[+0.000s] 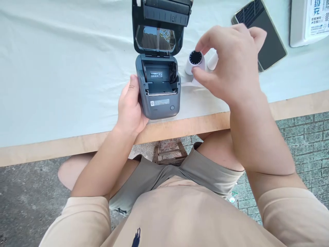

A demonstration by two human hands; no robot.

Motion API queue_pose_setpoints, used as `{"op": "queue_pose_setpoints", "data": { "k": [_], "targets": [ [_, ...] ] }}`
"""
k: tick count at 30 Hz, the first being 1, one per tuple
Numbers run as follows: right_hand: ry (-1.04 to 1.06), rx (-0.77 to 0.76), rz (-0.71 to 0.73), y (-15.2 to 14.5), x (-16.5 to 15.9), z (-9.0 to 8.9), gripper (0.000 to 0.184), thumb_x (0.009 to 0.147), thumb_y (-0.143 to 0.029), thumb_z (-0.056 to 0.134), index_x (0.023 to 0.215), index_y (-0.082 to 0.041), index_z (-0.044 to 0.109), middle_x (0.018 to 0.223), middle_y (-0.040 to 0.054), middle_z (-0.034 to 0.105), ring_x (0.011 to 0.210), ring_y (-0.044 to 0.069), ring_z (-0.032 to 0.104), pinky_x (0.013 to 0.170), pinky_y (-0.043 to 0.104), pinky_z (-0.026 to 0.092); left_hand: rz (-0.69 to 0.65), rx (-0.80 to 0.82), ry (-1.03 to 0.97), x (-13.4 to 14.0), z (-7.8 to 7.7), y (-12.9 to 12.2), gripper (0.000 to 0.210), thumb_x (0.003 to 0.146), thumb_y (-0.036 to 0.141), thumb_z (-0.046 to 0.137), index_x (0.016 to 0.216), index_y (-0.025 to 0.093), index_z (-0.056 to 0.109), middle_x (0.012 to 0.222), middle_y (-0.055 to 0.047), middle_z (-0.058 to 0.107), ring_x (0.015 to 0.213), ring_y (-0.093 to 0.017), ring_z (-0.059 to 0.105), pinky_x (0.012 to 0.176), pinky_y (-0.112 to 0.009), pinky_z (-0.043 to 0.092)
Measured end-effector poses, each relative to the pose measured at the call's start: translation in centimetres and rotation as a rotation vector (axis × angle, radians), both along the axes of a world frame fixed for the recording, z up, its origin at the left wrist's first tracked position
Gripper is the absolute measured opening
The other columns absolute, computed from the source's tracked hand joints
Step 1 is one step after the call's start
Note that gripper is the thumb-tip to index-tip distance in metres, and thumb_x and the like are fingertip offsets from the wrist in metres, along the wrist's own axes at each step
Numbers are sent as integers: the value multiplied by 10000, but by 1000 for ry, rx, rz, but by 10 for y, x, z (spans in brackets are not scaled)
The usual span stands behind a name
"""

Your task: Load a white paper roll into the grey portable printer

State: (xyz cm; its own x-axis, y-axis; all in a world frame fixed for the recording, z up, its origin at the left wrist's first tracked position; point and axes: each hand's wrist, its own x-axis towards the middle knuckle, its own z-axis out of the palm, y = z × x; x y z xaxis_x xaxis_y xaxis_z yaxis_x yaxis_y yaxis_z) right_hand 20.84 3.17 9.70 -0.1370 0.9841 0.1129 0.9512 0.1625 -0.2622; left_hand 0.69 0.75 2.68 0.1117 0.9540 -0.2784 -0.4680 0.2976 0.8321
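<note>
A dark grey label printer [161,106] stands on the cloth-covered table with its lid [159,37] swung up and its paper compartment bare inside. My left hand [131,106] is closed around the printer's left side, thumb along the edge. To the right, my right hand [231,65] has thumb and index finger on either side of a white label roll [189,67] with a black toothed core. A strip of its paper trails below. Another white rolled piece [212,61] shows behind the roll, partly hidden by my right hand.
A dark phone [272,44] lies past my right hand. A white box with printed labels [308,25] sits at the far right. The table's wooden front edge [185,128] runs just below the printer, above my lap. A wooden stool [171,154] shows under the table.
</note>
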Motion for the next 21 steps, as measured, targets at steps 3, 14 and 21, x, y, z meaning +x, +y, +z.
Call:
{"op": "queue_pose_setpoints", "data": {
  "k": [3,14,21],
  "targets": [
    [31,-30,-2,4,-4,-1,246,797,-242,594,1030,-320,582,1139,-9,710,1092,296,614,981,576,348,7,21,1,0,-2,0,380,988,517,417,1006,245,682,1205,-49,732,1322,-252,591,1106,-393,522],
    [65,293,184,-12,-17,27,285,842,-252,522,1108,-235,623,1100,38,665,1053,213,616,850,309,512,20,30,-84,1,-2,-1,369,980,497,464,1023,198,675,1068,-59,747,1184,-240,675,1105,-383,510],
    [-400,133,395,-24,-68,26,444,897,-30,235,1059,-304,545,1009,-27,664,798,178,608,846,379,394,62,26,-94,2,5,-1,271,996,372,460,860,224,641,834,-10,670,1042,-188,697,986,-313,561]
  ]
}}
